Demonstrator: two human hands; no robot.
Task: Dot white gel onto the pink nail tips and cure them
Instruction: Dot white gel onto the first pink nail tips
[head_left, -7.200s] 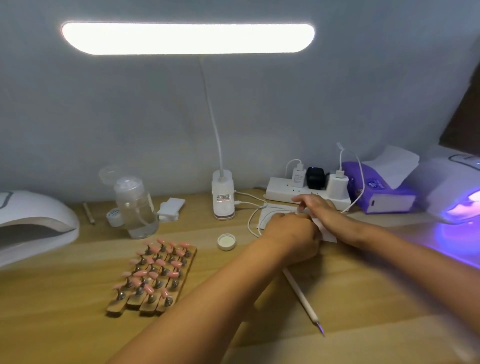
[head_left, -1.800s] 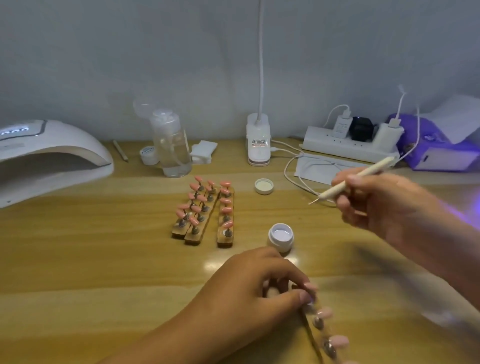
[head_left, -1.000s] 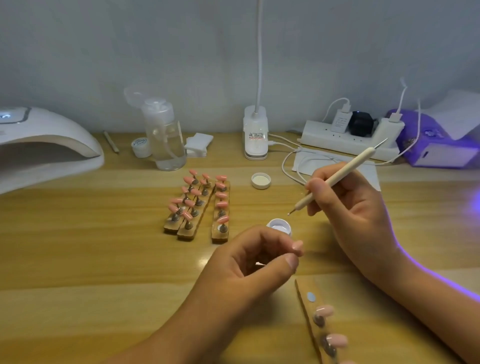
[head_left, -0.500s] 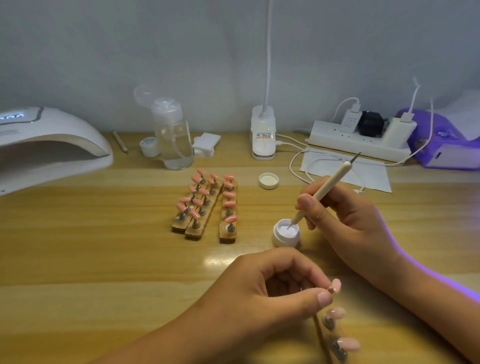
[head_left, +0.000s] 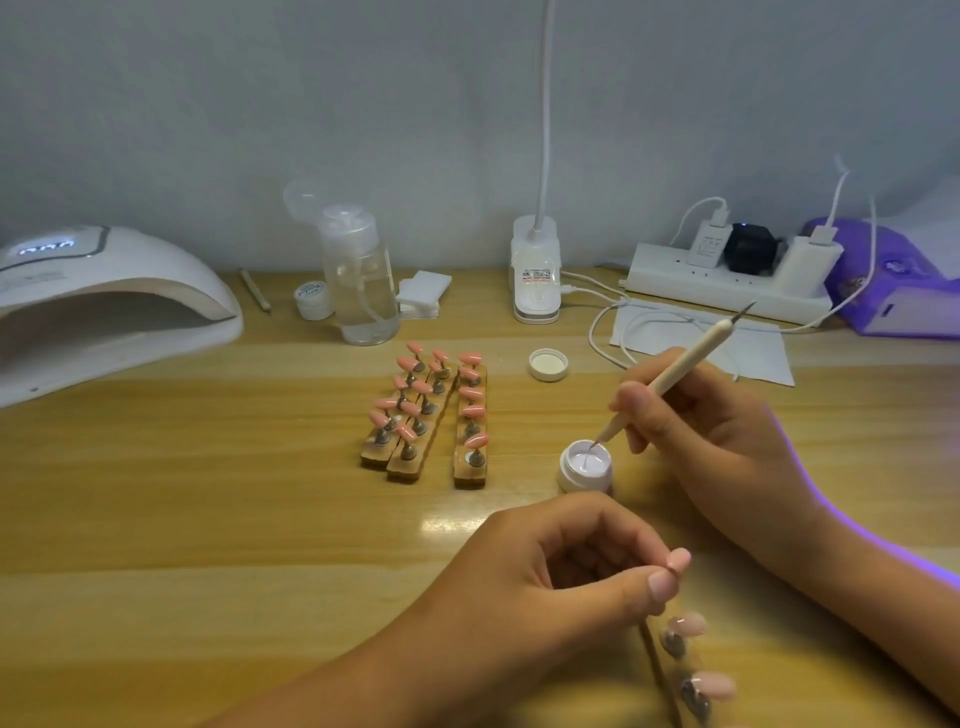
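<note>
Right hand: my right hand (head_left: 717, 441) grips the dotting pen (head_left: 685, 364) like a pencil, thumb and fingers curled round its lower shaft.
Pen axis: it slants from the far right, high, down to the near left, with its fine point dipped in the white gel.
Gel pot: the open gel pot (head_left: 584, 475) stands right of the desk's (head_left: 208, 519) middle, and its lid (head_left: 548, 364) lies apart, toward the far edge.
Left hand: my left hand (head_left: 545, 587) pinches one pink nail tip (head_left: 679, 560) between thumb and forefinger, held up near the near edge. What sits under the tip is hidden by my fingers.
Key relation: the pinched tip lies from the pot toward the near edge and a little right. The pen hand is the nearer one, so I judge the loaded point must swing back toward me to reach it.
Holder below: a wooden strip (head_left: 655, 654) with two more tips runs off the near edge, just under my left fingers.
Other tips: three filled strips (head_left: 470, 467) lie side by side at mid-desk, left of the pot.
Curing lamp: the curing lamp (head_left: 119, 291) sits at the far left corner, well apart.
</note>
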